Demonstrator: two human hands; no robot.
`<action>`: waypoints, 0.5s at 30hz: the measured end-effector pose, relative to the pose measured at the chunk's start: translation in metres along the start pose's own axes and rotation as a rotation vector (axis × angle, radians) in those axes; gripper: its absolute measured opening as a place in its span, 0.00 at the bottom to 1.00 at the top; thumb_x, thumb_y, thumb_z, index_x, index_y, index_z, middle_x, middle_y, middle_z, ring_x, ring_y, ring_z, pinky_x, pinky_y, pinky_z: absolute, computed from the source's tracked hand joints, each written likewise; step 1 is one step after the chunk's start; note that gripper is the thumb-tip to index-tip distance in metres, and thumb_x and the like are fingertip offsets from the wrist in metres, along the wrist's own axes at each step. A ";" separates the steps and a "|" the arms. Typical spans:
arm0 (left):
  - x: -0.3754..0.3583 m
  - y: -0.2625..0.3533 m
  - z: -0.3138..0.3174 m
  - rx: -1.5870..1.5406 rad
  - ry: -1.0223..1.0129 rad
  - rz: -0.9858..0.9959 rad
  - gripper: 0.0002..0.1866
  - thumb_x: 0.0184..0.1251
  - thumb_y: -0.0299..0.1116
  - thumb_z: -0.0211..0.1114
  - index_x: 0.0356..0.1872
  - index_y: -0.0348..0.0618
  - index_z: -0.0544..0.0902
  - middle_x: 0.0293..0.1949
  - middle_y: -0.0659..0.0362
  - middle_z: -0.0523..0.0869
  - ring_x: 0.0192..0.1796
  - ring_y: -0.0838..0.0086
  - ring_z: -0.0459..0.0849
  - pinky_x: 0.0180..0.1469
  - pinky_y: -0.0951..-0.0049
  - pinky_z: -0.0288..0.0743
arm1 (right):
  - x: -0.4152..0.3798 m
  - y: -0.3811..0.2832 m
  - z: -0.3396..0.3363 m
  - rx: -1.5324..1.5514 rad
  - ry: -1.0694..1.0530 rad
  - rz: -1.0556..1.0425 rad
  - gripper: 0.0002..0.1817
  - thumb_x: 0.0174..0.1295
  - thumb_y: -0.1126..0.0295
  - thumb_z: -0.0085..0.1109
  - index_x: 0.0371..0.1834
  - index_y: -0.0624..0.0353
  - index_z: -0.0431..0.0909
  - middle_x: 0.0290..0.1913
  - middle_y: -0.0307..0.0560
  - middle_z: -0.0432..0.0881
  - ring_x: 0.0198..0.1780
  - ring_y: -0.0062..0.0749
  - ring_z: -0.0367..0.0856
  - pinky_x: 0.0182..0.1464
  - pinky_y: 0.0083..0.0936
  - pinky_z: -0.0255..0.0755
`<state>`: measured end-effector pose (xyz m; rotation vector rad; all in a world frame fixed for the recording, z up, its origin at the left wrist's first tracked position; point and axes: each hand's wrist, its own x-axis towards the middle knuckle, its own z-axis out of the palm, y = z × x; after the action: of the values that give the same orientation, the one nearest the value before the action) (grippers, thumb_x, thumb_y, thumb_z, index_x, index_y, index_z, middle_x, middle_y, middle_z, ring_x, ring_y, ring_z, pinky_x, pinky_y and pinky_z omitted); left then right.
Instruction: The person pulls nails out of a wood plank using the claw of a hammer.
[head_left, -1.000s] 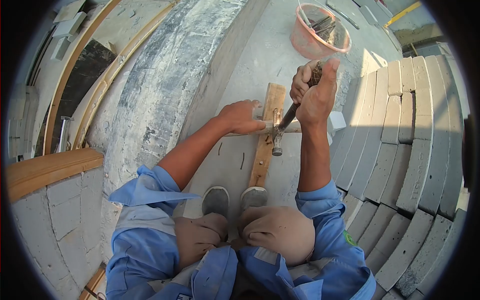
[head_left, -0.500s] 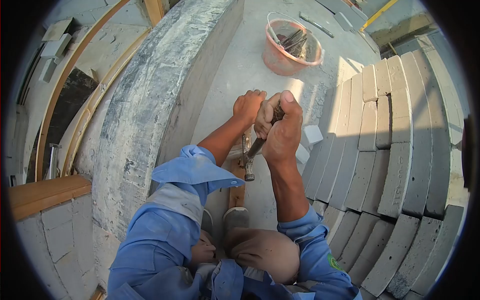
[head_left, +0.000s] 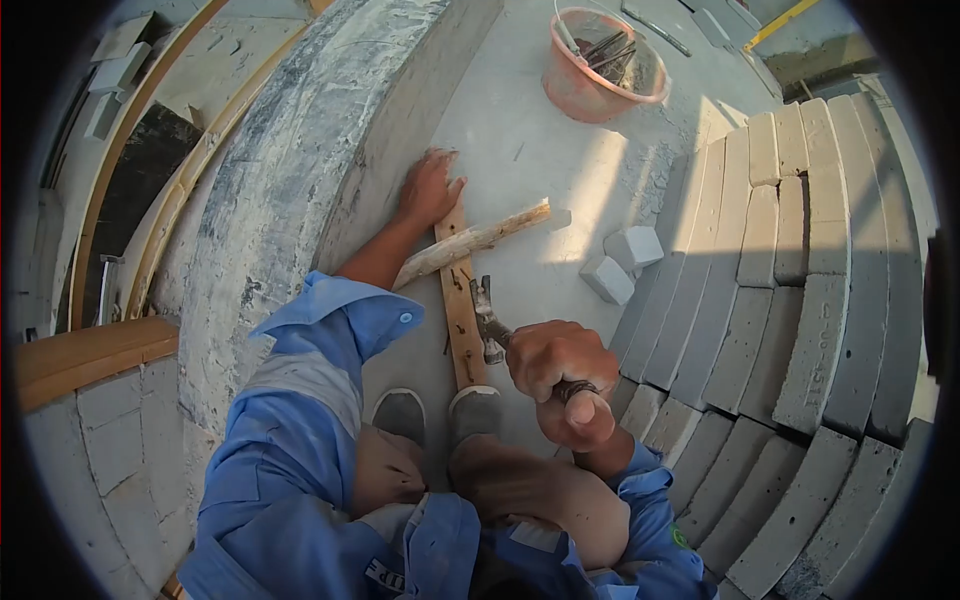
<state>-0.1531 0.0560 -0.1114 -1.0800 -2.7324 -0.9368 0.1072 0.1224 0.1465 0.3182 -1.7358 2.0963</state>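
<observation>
My right hand (head_left: 565, 385) is wrapped round the handle of a claw hammer (head_left: 489, 325), whose metal head hangs just right of a narrow wooden strip (head_left: 462, 315). Several bent nails stick out of this strip, which runs away from my right shoe (head_left: 474, 412). At its far end, my left hand (head_left: 430, 188) grips the strip, thumb to the right; its fingertips are blurred. A second, rougher piece of wood (head_left: 485, 238) crosses over the strip at a slant, close to my left forearm.
A curved concrete wall (head_left: 290, 200) rises on my left. Stacked grey blocks (head_left: 760, 350) stand on my right, with two small white block pieces (head_left: 620, 265) beside them. An orange bucket (head_left: 590, 95) holding tools is farther ahead on the floor.
My left hand has moved left to the strip's far end. My right hand has come down and nearer with the hammer. The crossing piece of wood now shows clearly.
</observation>
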 end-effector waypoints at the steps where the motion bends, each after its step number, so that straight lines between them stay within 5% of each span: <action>1: 0.010 0.010 -0.006 -0.052 0.023 -0.080 0.26 0.70 0.46 0.64 0.62 0.40 0.79 0.62 0.46 0.80 0.67 0.53 0.76 0.68 0.58 0.70 | 0.002 0.003 -0.004 0.016 0.000 0.000 0.31 0.68 0.44 0.51 0.16 0.57 0.63 0.13 0.39 0.63 0.14 0.29 0.61 0.19 0.27 0.52; 3: 0.013 0.021 -0.023 -0.101 0.036 -0.172 0.26 0.69 0.45 0.65 0.62 0.39 0.78 0.61 0.46 0.81 0.65 0.53 0.78 0.67 0.58 0.71 | 0.001 0.006 -0.013 -0.101 0.032 0.013 0.30 0.68 0.45 0.51 0.17 0.58 0.63 0.13 0.39 0.61 0.14 0.27 0.59 0.19 0.26 0.49; 7: -0.001 0.049 -0.061 -0.053 -0.433 -0.282 0.32 0.66 0.55 0.65 0.60 0.37 0.79 0.56 0.46 0.85 0.58 0.52 0.84 0.60 0.57 0.76 | 0.008 0.022 -0.042 -0.128 0.161 0.173 0.28 0.72 0.49 0.47 0.18 0.57 0.61 0.14 0.35 0.59 0.17 0.19 0.53 0.20 0.24 0.49; 10: -0.018 0.066 -0.083 0.086 -0.734 -0.371 0.39 0.65 0.64 0.61 0.59 0.35 0.80 0.54 0.43 0.86 0.56 0.51 0.85 0.58 0.57 0.78 | 0.010 0.067 -0.077 -0.048 0.274 0.480 0.27 0.73 0.48 0.45 0.20 0.54 0.60 0.12 0.34 0.58 0.14 0.19 0.54 0.18 0.21 0.51; 12: -0.034 0.067 -0.091 0.135 -0.884 -0.412 0.43 0.64 0.69 0.59 0.59 0.34 0.79 0.53 0.42 0.86 0.56 0.51 0.85 0.58 0.57 0.78 | -0.005 0.101 -0.098 -0.030 0.568 0.783 0.28 0.73 0.44 0.41 0.20 0.50 0.61 0.12 0.34 0.57 0.12 0.20 0.53 0.15 0.22 0.51; 15: -0.056 0.057 -0.095 0.107 -0.990 -0.324 0.46 0.64 0.71 0.57 0.61 0.32 0.78 0.52 0.41 0.86 0.56 0.51 0.85 0.58 0.57 0.77 | -0.031 0.104 -0.107 0.095 0.667 0.844 0.29 0.73 0.41 0.43 0.19 0.48 0.61 0.11 0.33 0.58 0.10 0.21 0.55 0.14 0.22 0.52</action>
<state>-0.0901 0.0018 -0.0195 -1.3654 -3.7667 -0.2510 0.0977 0.2067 0.0200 -1.1510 -1.4540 2.3811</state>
